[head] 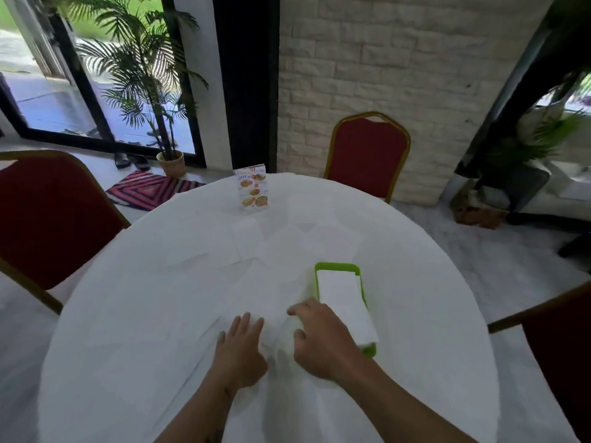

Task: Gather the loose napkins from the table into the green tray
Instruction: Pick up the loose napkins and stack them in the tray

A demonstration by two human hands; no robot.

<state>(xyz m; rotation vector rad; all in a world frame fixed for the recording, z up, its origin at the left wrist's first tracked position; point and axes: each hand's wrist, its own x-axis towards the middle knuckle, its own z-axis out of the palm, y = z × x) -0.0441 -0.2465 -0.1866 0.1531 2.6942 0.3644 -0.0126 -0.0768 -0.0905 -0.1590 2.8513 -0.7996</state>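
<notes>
A green tray (339,267) stands on the round white table (128,346), right of centre, with a stack of white napkins (345,302) lying in it and overhanging its near end. Several loose white napkins (249,241) lie spread over the tablecloth beyond my hands, hard to tell apart from the cloth. My left hand (240,350) rests flat with straight fingers on a napkin (271,321) near the table's middle. My right hand (319,340) sits just left of the tray, fingers curled down on that same napkin; whether it pinches it is unclear.
A small standing menu card (254,191) is at the table's far edge. Red chairs with gold frames stand at the left (48,219), the far side (367,155) and the right (559,362). A potted palm (153,91) stands by the window.
</notes>
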